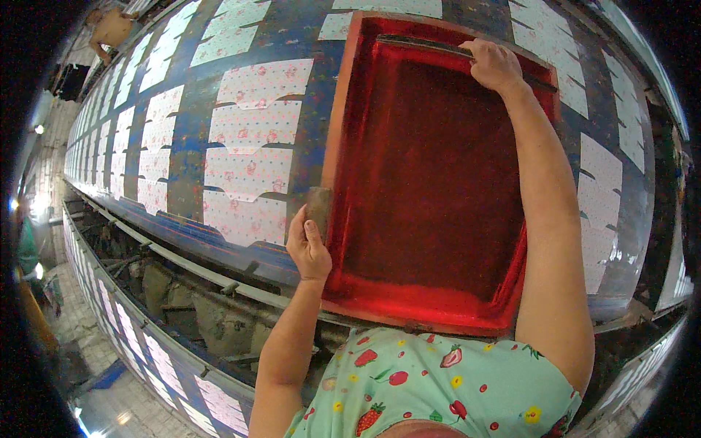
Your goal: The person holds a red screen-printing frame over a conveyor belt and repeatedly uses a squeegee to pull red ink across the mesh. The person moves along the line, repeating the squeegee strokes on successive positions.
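My left hand (pixel 308 248) is gripping the red printing screen (pixel 431 175) frame at nine o'clock; my right hand (pixel 495 66) is clenching the squeegee (pixel 431 47) at twelve. Frame shifting could smear the fabric pieces (pixel 252 171).

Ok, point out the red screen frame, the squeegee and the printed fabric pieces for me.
red screen frame (pixel 332 124): head view, on its left wooden rail.
squeegee (pixel 423 45): head view, on the dark blade bar left of the right hand.
printed fabric pieces (pixel 252 124): head view, on a white piece left of the frame.

Mint-green shirt (pixel 438 387) printed with red strawberries and yellow flowers; bare forearms
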Motion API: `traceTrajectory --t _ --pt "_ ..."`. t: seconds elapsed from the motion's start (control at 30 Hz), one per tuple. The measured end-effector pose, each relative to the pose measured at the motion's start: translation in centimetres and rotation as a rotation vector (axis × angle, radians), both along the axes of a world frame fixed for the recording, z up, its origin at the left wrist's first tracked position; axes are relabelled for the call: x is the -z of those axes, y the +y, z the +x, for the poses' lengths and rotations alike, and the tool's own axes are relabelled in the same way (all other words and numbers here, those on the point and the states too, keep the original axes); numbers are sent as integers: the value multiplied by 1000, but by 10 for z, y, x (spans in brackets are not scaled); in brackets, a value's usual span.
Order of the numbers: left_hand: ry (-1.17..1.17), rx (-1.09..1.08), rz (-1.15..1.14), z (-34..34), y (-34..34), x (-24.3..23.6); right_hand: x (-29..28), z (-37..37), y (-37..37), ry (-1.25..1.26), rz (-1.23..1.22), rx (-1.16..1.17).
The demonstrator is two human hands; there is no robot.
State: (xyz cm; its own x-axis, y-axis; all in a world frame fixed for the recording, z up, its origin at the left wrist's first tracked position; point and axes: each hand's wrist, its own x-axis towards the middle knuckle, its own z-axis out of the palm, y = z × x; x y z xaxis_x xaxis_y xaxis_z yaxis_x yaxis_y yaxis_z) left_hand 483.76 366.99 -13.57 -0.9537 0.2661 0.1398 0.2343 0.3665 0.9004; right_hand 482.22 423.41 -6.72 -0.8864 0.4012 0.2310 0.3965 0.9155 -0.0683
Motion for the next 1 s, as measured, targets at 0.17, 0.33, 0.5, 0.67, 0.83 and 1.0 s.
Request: traceTrajectory --t 0.17,0.33,0.5,0.67,0.83,1.0 --pt "-43 -16 -32 -1 2 -3 -17 7 -2 -114 -25 -62" --pt "12 2 0 -2 3 1 -26 47 -53 -123 -63 -112" --pt "0 1 -33 -8 2 6 -32 109 -138 -233 -101 -126" --pt "15 30 -21 -13 2 8 -30 183 -242 -205 -217 -103" --pt "130 41 1 -12 -3 11 -24 253 -340 -230 -271 -69" --pt "164 31 17 -10 -3 8 -23 311 -420 -271 -269 -47"
